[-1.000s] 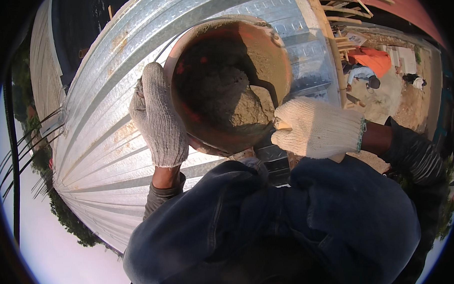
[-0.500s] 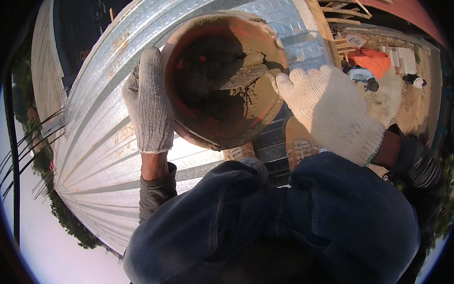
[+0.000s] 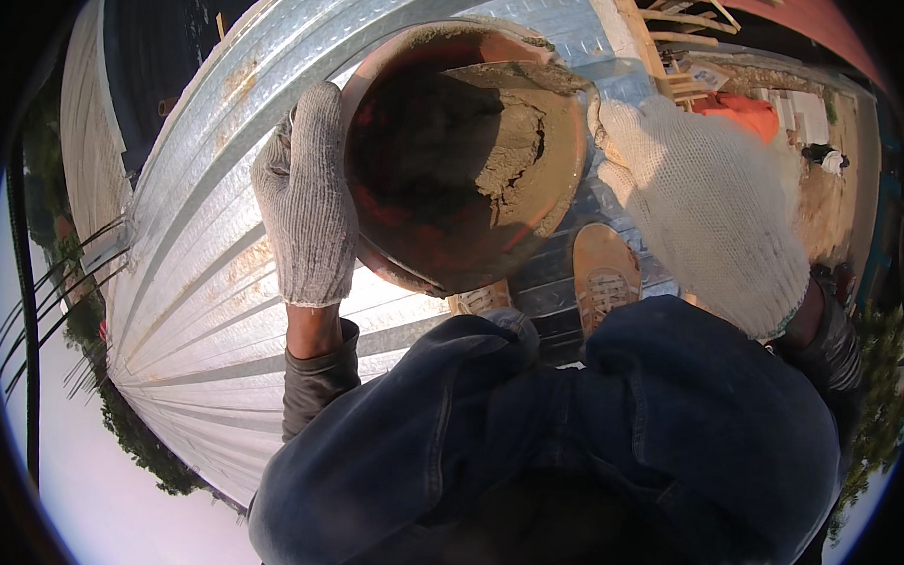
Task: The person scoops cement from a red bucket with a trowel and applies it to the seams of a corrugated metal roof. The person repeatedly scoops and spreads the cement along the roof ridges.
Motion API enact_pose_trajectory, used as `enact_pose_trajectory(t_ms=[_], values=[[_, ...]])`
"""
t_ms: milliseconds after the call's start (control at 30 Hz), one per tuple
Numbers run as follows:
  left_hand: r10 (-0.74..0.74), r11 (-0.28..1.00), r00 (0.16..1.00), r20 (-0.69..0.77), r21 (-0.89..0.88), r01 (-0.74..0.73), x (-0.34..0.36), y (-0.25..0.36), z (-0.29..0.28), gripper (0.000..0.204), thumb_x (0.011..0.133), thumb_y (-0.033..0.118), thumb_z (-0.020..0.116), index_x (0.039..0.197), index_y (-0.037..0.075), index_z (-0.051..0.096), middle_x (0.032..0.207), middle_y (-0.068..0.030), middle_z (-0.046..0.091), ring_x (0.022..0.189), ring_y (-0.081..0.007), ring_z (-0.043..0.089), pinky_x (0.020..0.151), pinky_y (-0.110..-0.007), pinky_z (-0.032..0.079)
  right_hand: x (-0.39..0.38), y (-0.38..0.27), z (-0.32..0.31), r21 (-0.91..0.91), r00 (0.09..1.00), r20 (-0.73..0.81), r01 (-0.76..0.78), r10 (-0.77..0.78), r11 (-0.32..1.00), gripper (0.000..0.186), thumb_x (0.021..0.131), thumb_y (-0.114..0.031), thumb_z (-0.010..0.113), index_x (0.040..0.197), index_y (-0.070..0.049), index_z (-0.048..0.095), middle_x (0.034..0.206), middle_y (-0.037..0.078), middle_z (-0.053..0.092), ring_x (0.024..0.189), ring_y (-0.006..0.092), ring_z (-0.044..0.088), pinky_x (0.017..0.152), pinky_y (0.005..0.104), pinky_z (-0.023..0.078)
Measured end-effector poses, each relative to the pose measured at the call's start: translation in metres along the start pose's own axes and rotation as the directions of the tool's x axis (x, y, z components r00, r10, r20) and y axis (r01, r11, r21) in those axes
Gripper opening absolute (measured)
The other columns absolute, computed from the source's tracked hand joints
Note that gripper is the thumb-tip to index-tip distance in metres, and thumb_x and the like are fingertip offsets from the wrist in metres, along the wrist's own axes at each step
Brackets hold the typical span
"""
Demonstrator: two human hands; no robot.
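Note:
A round reddish bucket [image 3: 397, 271] stands in front of me, its rim crusted with cement. Wet grey mortar [image 3: 512, 161] lies inside, cracked on its sunlit right side; the left side is in deep shadow. My left hand [image 3: 315, 203], in a knitted white glove, is closed on the bucket's left rim. In a matching glove, my right hand [image 3: 703, 204] is wrapped round the handle of a trowel [image 3: 514, 75]. The trowel's mortar-coated blade points left across the far right part of the bucket's mouth. Most of the handle is hidden by the glove.
Ribbed metal sheeting [image 3: 202, 261] spreads under the bucket and to the left. A wooden beam [image 3: 627, 27] edges it at the far right, with a lower ground area and an orange sheet [image 3: 740, 113] beyond. My shoes [image 3: 606, 272] and bent knees are close to the bucket.
The trowel blade has moved away from me, from the mortar's middle toward the far rim. My right hand has shifted right. Bucket and left hand have moved slightly right.

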State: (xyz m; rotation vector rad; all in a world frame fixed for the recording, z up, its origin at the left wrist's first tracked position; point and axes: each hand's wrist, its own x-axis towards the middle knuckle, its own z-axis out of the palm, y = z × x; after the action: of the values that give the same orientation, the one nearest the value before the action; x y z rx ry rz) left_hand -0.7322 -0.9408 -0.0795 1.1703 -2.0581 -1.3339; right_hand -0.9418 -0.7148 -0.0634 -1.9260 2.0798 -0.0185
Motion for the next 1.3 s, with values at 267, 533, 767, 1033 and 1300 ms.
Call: enact_pose_trajectory(t_ms=[267, 533, 767, 1033, 1300], values=[[0.007, 1.0, 0.994, 0.109, -0.012, -0.006, 0.019, 0.009, 0.0, 0.037, 0.114, 0.033, 0.07, 0.127, 0.0, 0.078, 0.111, -0.0042, 0.078, 0.1, -0.0121, 0.067, 0.09, -0.031, 0.055, -0.001, -0.06, 0.029, -0.229, 0.993, -0.087, 0.061, -0.083, 0.972, 0.038, 0.086, -0.016, 0.075, 0.117, 0.005, 0.07, 0.086, 0.009, 0.064, 0.071, 0.0226, 0.072, 0.059, 0.0382, 0.056], [-0.002, 1.0, 0.994, 0.11, -0.006, 0.003, 0.017, 0.01, 0.005, 0.038, 0.113, 0.034, 0.07, 0.128, 0.0, 0.079, 0.107, -0.0069, 0.079, 0.097, -0.013, 0.069, 0.09, -0.032, 0.057, -0.035, -0.031, 0.021, -0.17, 0.983, -0.022, 0.173, -0.18, 0.97, 0.057, 0.092, -0.017, 0.07, 0.143, 0.006, 0.059, 0.122, 0.017, 0.065, 0.112, 0.0305, 0.067, 0.09, 0.0456, 0.055], [0.072, 0.997, 0.987, 0.145, 0.012, -0.074, 0.006, 0.017, 0.014, 0.04, 0.114, 0.037, 0.069, 0.126, 0.0, 0.08, 0.104, -0.0065, 0.079, 0.095, -0.0126, 0.069, 0.088, -0.032, 0.057, -0.026, -0.055, 0.025, -0.262, 0.999, -0.025, -0.053, 0.049, 0.964, 0.023, 0.087, -0.014, 0.074, 0.105, -0.003, 0.066, 0.079, 0.007, 0.063, 0.07, 0.0228, 0.075, 0.061, 0.0412, 0.058], [0.08, 0.984, 0.982, 0.169, 0.145, -0.105, -0.023, 0.037, 0.019, 0.04, 0.114, 0.037, 0.069, 0.121, 0.0, 0.081, 0.091, -0.002, 0.075, 0.084, -0.0101, 0.064, 0.077, -0.029, 0.053, -0.067, 0.013, 0.059, 0.588, 0.954, -0.258, 0.278, -0.15, 0.76, 0.044, 0.096, -0.031, 0.079, 0.13, -0.003, 0.073, 0.121, 0.017, 0.075, 0.11, 0.0323, 0.074, 0.089, 0.0459, 0.062], [0.049, 0.997, 0.99, 0.131, 0.052, -0.056, -0.019, 0.031, 0.024, 0.04, 0.113, 0.037, 0.069, 0.121, 0.0, 0.081, 0.096, -0.0033, 0.077, 0.09, -0.0099, 0.066, 0.084, -0.03, 0.054, -0.07, -0.003, 0.062, 0.737, 0.991, -0.091, 0.002, 0.096, 0.676, 0.035, 0.102, -0.032, 0.075, 0.12, -0.001, 0.074, 0.099, 0.022, 0.077, 0.095, 0.0402, 0.077, 0.081, 0.0481, 0.061]])
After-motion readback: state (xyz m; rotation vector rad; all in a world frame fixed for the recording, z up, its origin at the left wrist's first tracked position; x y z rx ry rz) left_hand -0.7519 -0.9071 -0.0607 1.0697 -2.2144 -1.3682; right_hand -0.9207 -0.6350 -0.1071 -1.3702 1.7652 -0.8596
